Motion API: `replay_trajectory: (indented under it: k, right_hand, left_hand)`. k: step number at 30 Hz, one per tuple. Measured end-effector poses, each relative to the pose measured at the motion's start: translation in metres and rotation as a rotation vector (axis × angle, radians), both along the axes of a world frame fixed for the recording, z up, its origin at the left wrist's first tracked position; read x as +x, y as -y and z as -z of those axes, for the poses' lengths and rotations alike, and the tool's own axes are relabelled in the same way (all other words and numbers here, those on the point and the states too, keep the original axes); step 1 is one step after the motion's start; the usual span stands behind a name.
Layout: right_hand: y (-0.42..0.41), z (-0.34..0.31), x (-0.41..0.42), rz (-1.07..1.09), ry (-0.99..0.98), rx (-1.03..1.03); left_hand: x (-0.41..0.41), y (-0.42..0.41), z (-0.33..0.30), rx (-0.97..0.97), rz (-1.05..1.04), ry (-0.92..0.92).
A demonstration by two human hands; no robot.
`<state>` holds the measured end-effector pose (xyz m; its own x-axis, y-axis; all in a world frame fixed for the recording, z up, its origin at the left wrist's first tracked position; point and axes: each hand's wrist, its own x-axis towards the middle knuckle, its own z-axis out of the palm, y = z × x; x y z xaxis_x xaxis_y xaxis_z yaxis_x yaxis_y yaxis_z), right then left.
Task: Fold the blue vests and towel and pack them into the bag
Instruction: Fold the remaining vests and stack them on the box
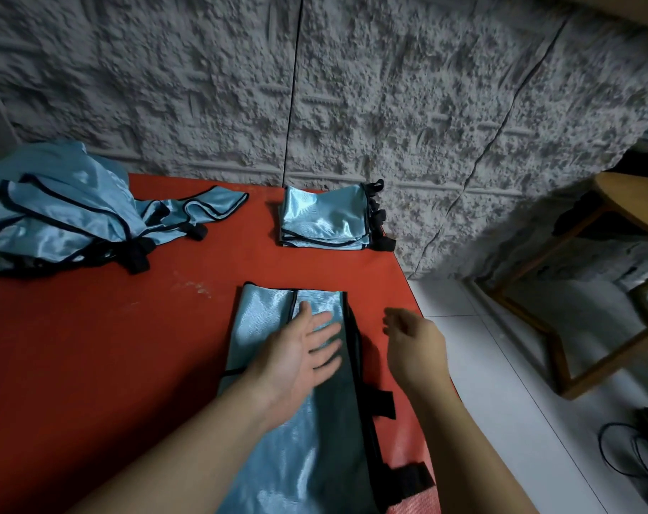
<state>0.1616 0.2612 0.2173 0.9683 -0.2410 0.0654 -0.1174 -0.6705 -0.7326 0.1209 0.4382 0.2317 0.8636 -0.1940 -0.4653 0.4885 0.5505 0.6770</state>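
Observation:
A shiny light-blue vest (263, 320) with black trim lies folded lengthwise into a long strip on the red table (111, 346), running toward me. My left hand (300, 350) lies flat on it with fingers straight, pressing the cloth. My right hand (411, 339) hovers just right of the strip above the table's edge, fingers loosely curled and holding nothing. A stack of folded blue vests (322, 217) sits at the table's far right corner. A loose heap of unfolded blue vests (63, 213) fills the far left. No towel or bag is in sight.
A rough grey wall (352, 87) rises right behind the table. White tiled floor (500, 365) lies to the right, with a wooden stool or small table (619, 202) and black cables (634, 458) on the floor.

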Motion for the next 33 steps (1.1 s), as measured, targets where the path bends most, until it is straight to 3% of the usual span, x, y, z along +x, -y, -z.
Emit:
replay_trajectory:
  k: [3, 6, 8, 11, 13, 16, 29, 33]
  right_hand:
    - [-0.020, -0.011, -0.018, -0.179, 0.196, -0.091]
    - [-0.052, -0.003, -0.028, -0.554, 0.003, -0.103]
    - [-0.070, 0.017, -0.033, -0.672, -0.148, -0.298]
    - [-0.074, 0.043, -0.040, -0.582, -0.249, -0.610]
    - [-0.069, 0.052, -0.043, -0.505, -0.234, -0.641]
    - [-0.066, 0.054, -0.043, -0.490, -0.231, -0.638]
    - [-0.134, 0.054, -0.035, -0.559, -0.217, -0.645]
    - [-0.117, 0.053, -0.027, -0.475, -0.212, -0.621]
  left_hand:
    - [-0.002, -0.008, 0.011, 0.448, -0.112, 0.147]
    - [-0.013, -0.021, 0.031, 1.081, -0.128, 0.354]
    - [-0.030, -0.025, 0.051, 1.438, 0.014, 0.462]
    - [-0.060, -0.030, 0.077, 1.785, 0.321, 0.582]
    - [-0.072, -0.035, 0.089, 1.867, 0.425, 0.661]
    - [-0.078, -0.040, 0.095, 1.923, 0.414, 0.699]
    - [-0.081, -0.109, 0.090, 2.052, 0.470, 0.425]
    - [-0.082, -0.120, 0.090, 2.046, 0.490, 0.386]
